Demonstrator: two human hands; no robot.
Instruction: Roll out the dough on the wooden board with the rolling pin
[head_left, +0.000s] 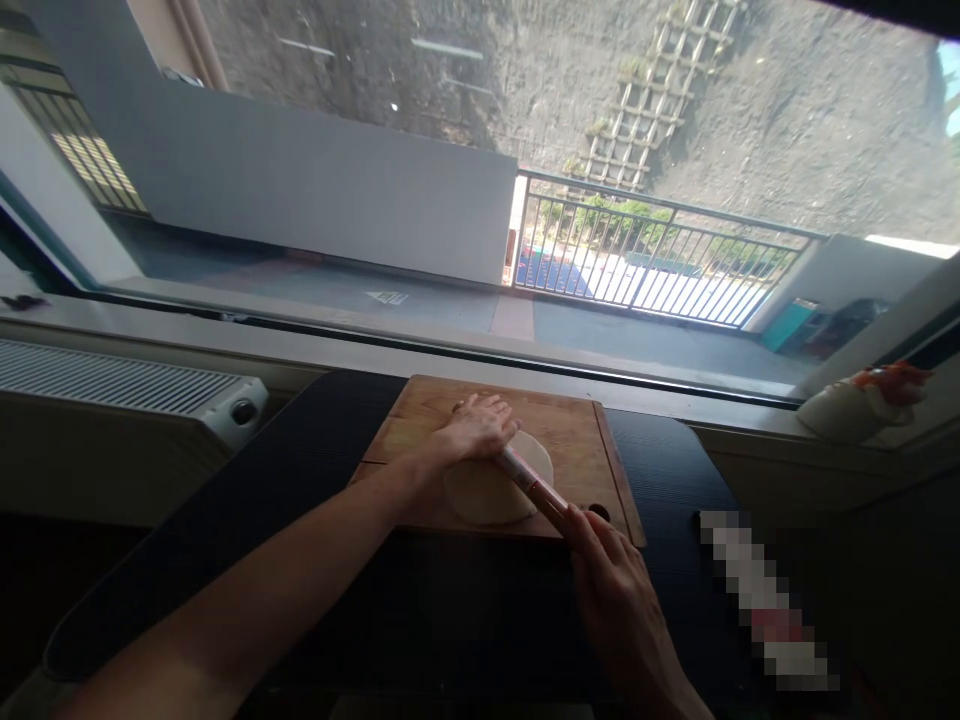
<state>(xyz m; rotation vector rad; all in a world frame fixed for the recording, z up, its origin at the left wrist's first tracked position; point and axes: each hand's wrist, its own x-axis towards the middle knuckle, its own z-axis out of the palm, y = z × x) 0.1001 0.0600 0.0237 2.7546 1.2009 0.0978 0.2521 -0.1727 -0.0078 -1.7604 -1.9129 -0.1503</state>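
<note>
A flat round of pale dough [487, 492] lies on a wooden cutting board [581, 440] set on a dark table. A thin rolling pin [531, 484] rests slantwise across the dough. My left hand [478, 427] presses palm-down on the pin's far end, fingers stretched out. My right hand [616, 580] bears on the pin's near end at the board's front right corner.
The dark table [300, 470] stands against a wide window sill [225, 335]. A white radiator [127, 385] sits at the left. A pale bundle with an orange top [862, 400] lies on the sill at the right. A blurred-out object [765, 600] lies on the table's right side.
</note>
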